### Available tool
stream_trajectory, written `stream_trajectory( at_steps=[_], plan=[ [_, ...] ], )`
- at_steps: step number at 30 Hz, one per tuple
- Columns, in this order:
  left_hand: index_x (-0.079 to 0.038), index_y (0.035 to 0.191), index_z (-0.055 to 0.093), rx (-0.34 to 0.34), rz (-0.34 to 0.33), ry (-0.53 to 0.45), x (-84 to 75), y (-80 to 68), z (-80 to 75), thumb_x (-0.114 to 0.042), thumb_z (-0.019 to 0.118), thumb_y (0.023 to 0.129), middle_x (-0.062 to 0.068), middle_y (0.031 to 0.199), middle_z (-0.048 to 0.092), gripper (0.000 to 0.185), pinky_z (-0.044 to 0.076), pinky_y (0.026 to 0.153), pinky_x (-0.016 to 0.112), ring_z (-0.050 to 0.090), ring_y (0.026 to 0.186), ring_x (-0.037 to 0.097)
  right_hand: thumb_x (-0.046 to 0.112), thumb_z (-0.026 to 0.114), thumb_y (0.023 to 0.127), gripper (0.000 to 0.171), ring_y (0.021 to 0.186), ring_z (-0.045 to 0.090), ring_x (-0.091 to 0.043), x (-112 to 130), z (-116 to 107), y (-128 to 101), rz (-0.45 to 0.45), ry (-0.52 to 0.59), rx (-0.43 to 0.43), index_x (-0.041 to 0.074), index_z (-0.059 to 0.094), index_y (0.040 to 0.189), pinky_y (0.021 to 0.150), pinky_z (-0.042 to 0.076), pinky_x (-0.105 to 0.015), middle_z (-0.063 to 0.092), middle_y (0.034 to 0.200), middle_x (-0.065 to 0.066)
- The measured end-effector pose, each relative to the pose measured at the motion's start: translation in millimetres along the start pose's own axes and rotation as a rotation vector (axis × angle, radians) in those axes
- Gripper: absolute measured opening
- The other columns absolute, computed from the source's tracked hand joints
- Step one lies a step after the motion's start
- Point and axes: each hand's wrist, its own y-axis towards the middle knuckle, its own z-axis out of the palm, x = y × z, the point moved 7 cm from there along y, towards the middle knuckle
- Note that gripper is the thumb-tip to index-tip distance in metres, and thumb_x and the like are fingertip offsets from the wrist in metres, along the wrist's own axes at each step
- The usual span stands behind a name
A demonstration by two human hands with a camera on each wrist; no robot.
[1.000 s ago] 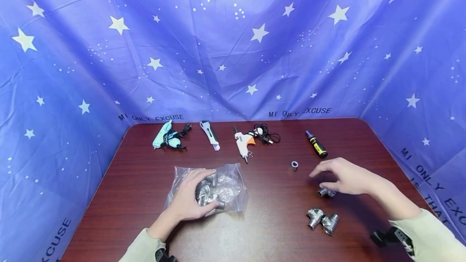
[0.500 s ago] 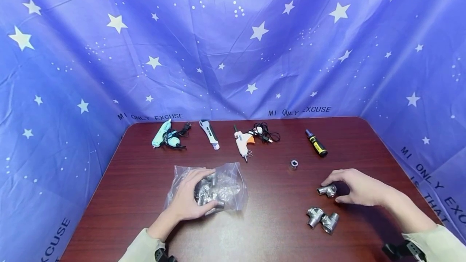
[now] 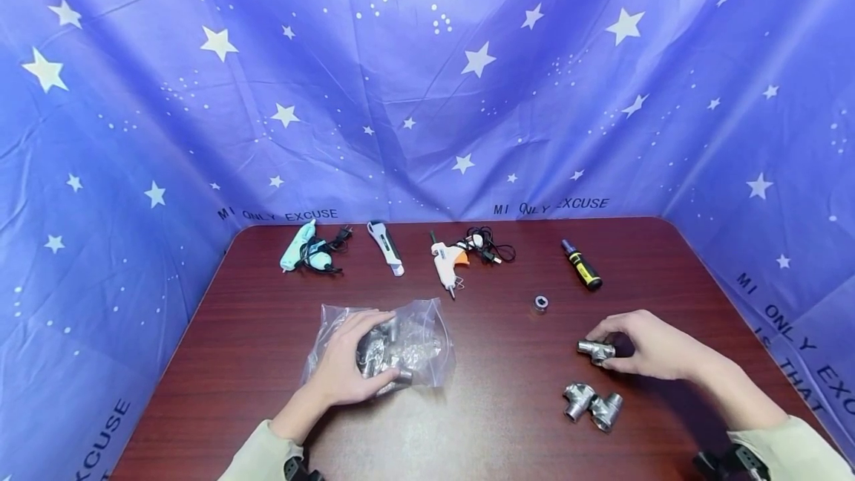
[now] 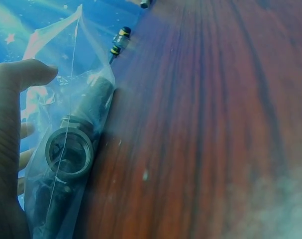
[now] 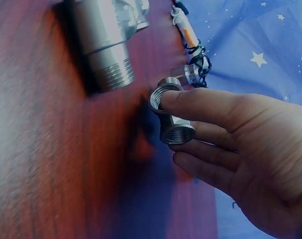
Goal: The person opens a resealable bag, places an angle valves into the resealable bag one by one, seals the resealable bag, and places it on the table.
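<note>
- Your right hand (image 3: 657, 346) is pinching a small threaded metal fitting (image 3: 597, 349) between thumb and fingertips; its grip is clenched round that piece, which is sitting low over the worktop (image 3: 508, 407), right of centre.
- Your left hand (image 3: 347, 362) is resting on a clear plastic bag (image 3: 421, 332) full of similar metal fittings, with the fingers curling over the bag and the thumb hooking its near edge, so it is gripping the bag and pinning it down left of centre.
- Judging by the layout, the unpacking is looking only partly done: two joined fittings (image 3: 591, 403) are lying loose just in front of your right hand, a small ring-shaped piece (image 3: 539, 303) is lying apart behind it, and most of the parts are remaining in the bag.
- The head view is giving you the whole layout, including the tools along the back edge: a mint glue gun (image 3: 303, 249), a white glue gun (image 3: 446, 262) and a yellow-and-black screwdriver (image 3: 582, 266).
- The right wrist view is showing what the head view is not: the fitting's (image 5: 169, 115) open threaded mouths and your fingertips (image 5: 176, 100) lying across one of them.
- The left wrist view is showing a threaded ring (image 4: 68, 152) inside the bag, pressing against the plastic close beside your thumb (image 4: 21, 74).
</note>
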Motion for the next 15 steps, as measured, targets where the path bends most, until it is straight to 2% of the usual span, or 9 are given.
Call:
stream_trajectory(
  at_steps=[8, 15],
  plan=[
    [-0.012, 0.141, 0.067, 0.008, -0.011, -0.005, -1.1, -0.2, 0.3, -0.039, 0.093, 0.067, 0.005, 0.137, 0.070, 0.083, 0.052, 0.106, 0.059, 0.064, 0.128, 0.029, 0.019, 0.091, 0.083, 0.031, 0.097, 0.070, 0.001, 13, -4, 22, 0.005, 0.015, -0.004, 0.023, 0.080, 0.112, 0.079, 0.061, -0.032, 0.077, 0.105, 0.018],
    [-0.014, 0.141, 0.066, 0.016, -0.020, 0.000, -0.7, 0.3, 0.0, -0.040, 0.093, 0.067, 0.004, 0.138, 0.070, 0.083, 0.052, 0.107, 0.059, 0.064, 0.128, 0.028, 0.018, 0.090, 0.084, 0.030, 0.094, 0.070, 0.000, 40, -4, 54, -0.001, -0.020, -0.073, 0.020, 0.080, 0.112, 0.079, 0.060, -0.030, 0.077, 0.103, 0.014]
  ],
)
